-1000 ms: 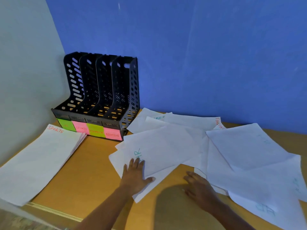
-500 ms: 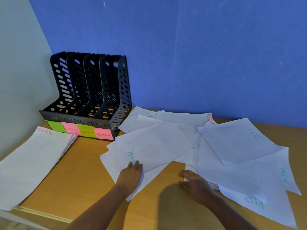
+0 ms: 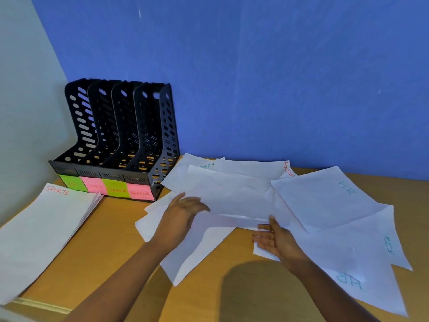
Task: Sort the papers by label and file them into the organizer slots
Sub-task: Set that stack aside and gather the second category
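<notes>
- A loose sheet (image 3: 232, 201) is lifted at its near edge between both hands: the left hand (image 3: 183, 214) is curled over its left end, and the right hand (image 3: 276, 240) supports the right end with a raised thumb; whether it is pinched firmly cannot be told.
- Sheets beneath the grip may be dragged along, since the scattered papers (image 3: 336, 228) overlap under and to the right of it.
- Misfiling is possible: no label shows on the lifted sheet.
- The thin paper, already bowed, is likely to crease if pulled unevenly.
- Beyond the left hand stands the black organizer (image 3: 120, 140), its four slots tagged HR, SPORTS, FINANCE, ADMIN and seemingly empty.
- Further left lies a squared SPORTS stack (image 3: 44, 231).
</notes>
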A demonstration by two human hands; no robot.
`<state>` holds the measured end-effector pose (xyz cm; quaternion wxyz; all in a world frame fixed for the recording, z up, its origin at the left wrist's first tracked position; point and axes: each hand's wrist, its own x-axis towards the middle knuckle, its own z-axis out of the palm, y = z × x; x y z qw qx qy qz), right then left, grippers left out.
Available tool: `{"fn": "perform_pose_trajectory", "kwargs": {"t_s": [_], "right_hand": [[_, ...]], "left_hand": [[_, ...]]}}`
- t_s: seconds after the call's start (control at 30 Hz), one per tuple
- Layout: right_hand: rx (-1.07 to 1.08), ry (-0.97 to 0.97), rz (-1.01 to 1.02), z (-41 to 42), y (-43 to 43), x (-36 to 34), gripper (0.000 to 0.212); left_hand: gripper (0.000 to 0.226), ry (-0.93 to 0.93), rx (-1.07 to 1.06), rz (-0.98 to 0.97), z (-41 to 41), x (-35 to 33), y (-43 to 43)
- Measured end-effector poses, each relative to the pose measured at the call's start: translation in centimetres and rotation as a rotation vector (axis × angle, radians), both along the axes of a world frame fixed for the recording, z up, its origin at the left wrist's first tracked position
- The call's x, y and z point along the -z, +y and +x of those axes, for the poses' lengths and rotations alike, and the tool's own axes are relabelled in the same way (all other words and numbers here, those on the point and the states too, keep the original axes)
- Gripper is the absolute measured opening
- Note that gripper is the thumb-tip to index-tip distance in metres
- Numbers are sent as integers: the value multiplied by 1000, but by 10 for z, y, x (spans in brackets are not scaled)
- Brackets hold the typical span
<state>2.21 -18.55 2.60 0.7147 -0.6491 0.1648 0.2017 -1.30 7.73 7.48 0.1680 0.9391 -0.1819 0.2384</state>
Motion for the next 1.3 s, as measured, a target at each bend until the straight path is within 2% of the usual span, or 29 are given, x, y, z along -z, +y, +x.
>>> {"fn": "perform_pose_trajectory", "kwargs": {"t_s": [0.1,0.2,0.3,0.33,0.43,0.47,0.5,0.57,0.67,0.7,0.77,0.83,0.87,0.93,1.0,1.1,1.17,1.3], "right_hand": [[163,155,402,8,-17,6,56],[161,179,558,9,-30,10,62],[69,154,489,13,-41,13,90],[7,165,450,10,-42,8,88],[-179,162,300,2,-36,-1,38],[-204,157,217,-2,-31,-3,34],[-236,153,166,-5,-27,0,39],[-289,114,130,-11,-21,6,62],[-203,53,156,-14,-18,11,98],[-146,29,178,-13,-19,11,97],[-3,-7,207,-11,-21,10,79],[90,-46,214,-8,-25,8,88],[132,-72,233,-7,-28,8,86],[213,-93,257,-8,-31,5,60],[268,-110,264,-8,-36,8,56],[312,-133,225,-11,-38,9,55],[344,-130,212,-12,-40,8,53],[396,-162,189,-14,-44,7,49]], "left_hand": [[42,27,107,-342,0,-23,2],[47,68,169,-503,-1,-39,2],[52,93,185,-643,0,-46,1],[54,106,185,-703,0,-48,0],[56,141,164,-818,2,-48,-3],[55,147,155,-833,3,-45,-4],[54,151,147,-845,4,-42,-5],[53,155,123,-889,5,-36,-7],[43,153,-39,-901,7,-23,-3],[41,170,-135,-866,7,-16,-2],[53,283,-314,-833,3,-2,-3],[73,442,-393,-876,-6,11,-10],[81,501,-392,-883,-12,19,-15],[94,567,-370,-784,-20,39,-20],[104,663,-343,-571,-23,56,-23],[110,820,-323,-115,-24,72,-28],[107,847,-313,71,-24,76,-30],[84,827,-313,234,-26,77,-34]]}}
